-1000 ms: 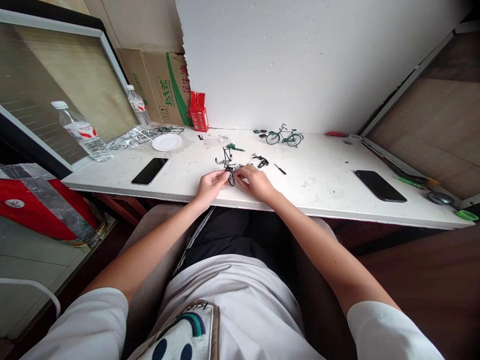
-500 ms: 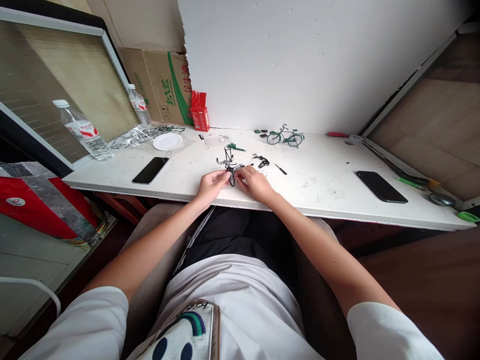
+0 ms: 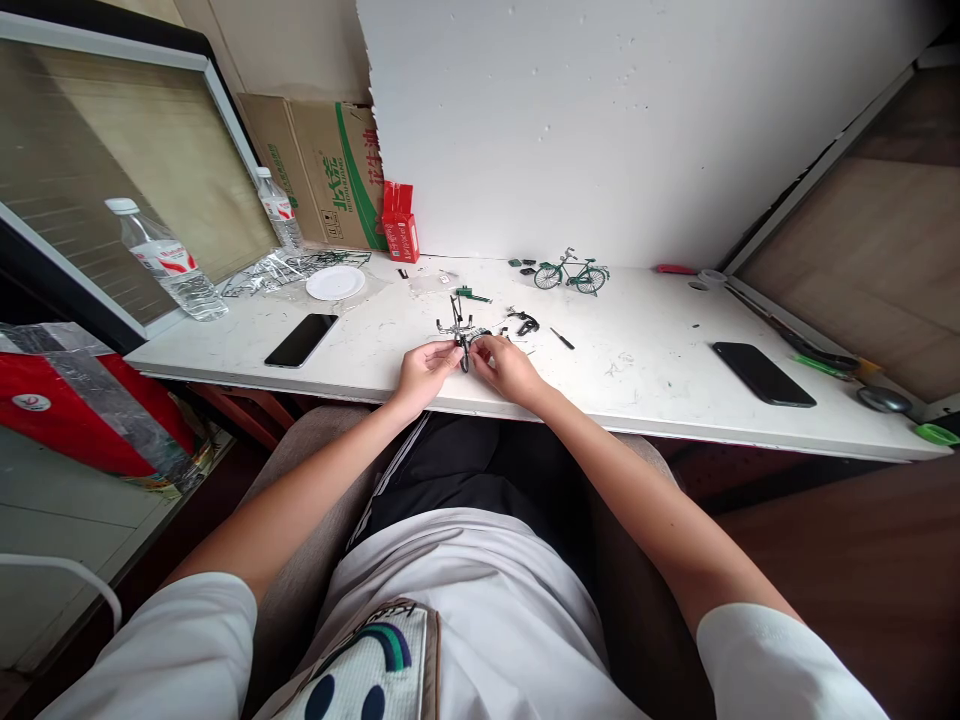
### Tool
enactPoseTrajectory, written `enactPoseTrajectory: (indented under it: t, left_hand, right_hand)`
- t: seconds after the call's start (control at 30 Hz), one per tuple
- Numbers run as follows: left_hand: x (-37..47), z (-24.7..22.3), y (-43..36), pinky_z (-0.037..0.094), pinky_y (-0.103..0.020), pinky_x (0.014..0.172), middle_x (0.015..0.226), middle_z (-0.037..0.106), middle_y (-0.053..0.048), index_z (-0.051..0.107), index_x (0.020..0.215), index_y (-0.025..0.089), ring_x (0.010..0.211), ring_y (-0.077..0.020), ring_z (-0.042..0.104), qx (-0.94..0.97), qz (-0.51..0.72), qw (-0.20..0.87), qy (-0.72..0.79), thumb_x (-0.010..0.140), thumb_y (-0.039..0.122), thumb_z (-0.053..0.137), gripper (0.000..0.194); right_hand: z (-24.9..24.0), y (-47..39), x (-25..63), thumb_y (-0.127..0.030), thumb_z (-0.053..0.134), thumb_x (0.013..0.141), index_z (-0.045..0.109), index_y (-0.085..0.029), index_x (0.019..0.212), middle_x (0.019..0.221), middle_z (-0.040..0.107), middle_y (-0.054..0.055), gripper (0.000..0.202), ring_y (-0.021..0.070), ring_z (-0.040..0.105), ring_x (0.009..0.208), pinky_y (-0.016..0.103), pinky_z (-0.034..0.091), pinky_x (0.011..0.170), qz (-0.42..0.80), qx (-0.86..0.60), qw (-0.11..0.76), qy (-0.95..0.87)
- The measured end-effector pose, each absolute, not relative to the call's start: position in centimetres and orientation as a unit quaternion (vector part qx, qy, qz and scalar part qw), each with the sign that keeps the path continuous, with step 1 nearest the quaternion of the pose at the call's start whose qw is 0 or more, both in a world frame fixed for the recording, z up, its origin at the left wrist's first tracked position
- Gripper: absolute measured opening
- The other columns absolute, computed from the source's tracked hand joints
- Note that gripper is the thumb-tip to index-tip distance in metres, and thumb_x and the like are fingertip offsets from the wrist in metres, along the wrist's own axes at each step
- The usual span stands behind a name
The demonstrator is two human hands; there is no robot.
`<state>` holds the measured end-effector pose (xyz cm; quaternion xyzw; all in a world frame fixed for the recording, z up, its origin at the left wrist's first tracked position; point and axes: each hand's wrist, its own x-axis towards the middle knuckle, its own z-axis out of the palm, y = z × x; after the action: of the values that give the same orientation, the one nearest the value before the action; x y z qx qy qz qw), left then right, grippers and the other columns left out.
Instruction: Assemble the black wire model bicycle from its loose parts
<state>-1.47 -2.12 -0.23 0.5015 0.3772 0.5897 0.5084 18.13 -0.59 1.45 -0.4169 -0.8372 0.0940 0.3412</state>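
Note:
Close to the table's front edge, a small black model bicycle [image 3: 456, 318] is held between both hands, its wheel pointing toward me. My left hand [image 3: 425, 376] pinches it from the left with thumb and fingers. From the right, my right hand [image 3: 508, 369] has its fingers pressed together at the model, partly hiding it. Just beyond my hands lie a green part [image 3: 472, 294], some black curved parts [image 3: 527, 323] and a thin dark screwdriver-like tool [image 3: 562, 339]. Farther back stands a green model bicycle [image 3: 571, 273].
On the white table [image 3: 645, 370] lie a phone [image 3: 301, 340] at left, another phone [image 3: 763, 374] at right and a white plate [image 3: 335, 283]. Bottles [image 3: 166, 260], a cardboard box [image 3: 330, 175] and a red box [image 3: 400, 222] stand at the back left.
The black model has turned slightly between my fingers, its upper frame shifting a little to the right. Both hands stay in nearly the same place.

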Motion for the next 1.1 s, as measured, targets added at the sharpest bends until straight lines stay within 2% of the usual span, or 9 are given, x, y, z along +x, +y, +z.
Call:
enactPoseTrajectory:
  t: [0.23, 0.43, 0.63, 0.87, 1.1]
  left_hand:
    - [-1.4, 0.4, -2.3, 0.058, -0.05, 0.107, 0.107, 0.08, -0.012, 0.079, 0.108, 0.013, 0.104, -0.0261, 0.074, 0.483, 0.589, 0.536, 0.364, 0.073, 0.054, 0.093, 0.055]
    - [-1.7, 0.8, -2.2, 0.058, -0.048, 0.106, 0.102, 0.079, -0.01, 0.08, 0.104, 0.013, 0.1, -0.0241, 0.073, 0.473, 0.578, 0.56, 0.36, 0.073, 0.053, 0.093, 0.053]
    - [-1.8, 0.7, -2.0, 0.059, -0.049, 0.103, 0.095, 0.077, -0.009, 0.078, 0.098, 0.013, 0.097, -0.0246, 0.073, 0.466, 0.575, 0.57, 0.357, 0.075, 0.053, 0.092, 0.049]
    - [-1.7, 0.8, -2.3, 0.058, -0.048, 0.106, 0.096, 0.077, -0.008, 0.079, 0.102, 0.012, 0.098, -0.0235, 0.073, 0.471, 0.579, 0.562, 0.356, 0.075, 0.052, 0.092, 0.049]
    - [-1.5, 0.5, -2.2, 0.056, -0.05, 0.11, 0.106, 0.08, -0.011, 0.08, 0.105, 0.013, 0.108, -0.0268, 0.074, 0.47, 0.588, 0.55, 0.362, 0.075, 0.051, 0.093, 0.05]
  right_hand:
    - [2.4, -0.9, 18.9, -0.027, 0.051, 0.108, 0.071, -0.022, 0.11, 0.106, 0.074, 0.011, 0.02, 0.0262, 0.065, 0.102, 0.035, 0.049, 0.08, 0.02, -0.379, 0.323, -0.867]
    - [2.2, -0.8, 19.1, -0.029, 0.046, 0.111, 0.073, -0.021, 0.112, 0.102, 0.074, 0.012, 0.029, 0.0267, 0.064, 0.101, 0.036, 0.048, 0.076, -0.039, -0.363, 0.303, -0.88]
    - [2.0, -0.7, 19.0, -0.03, 0.048, 0.11, 0.075, -0.022, 0.112, 0.102, 0.074, 0.012, 0.028, 0.027, 0.064, 0.101, 0.037, 0.05, 0.081, -0.02, -0.361, 0.314, -0.878]
    - [2.0, -0.7, 18.7, -0.031, 0.059, 0.102, 0.076, -0.022, 0.102, 0.1, 0.077, 0.009, 0.019, 0.025, 0.069, 0.093, 0.036, 0.053, 0.083, 0.075, -0.38, 0.364, -0.847]
    - [1.8, -0.8, 18.3, -0.031, 0.06, 0.101, 0.074, -0.021, 0.1, 0.099, 0.077, 0.008, 0.017, 0.0235, 0.069, 0.088, 0.035, 0.052, 0.081, 0.096, -0.408, 0.367, -0.83]
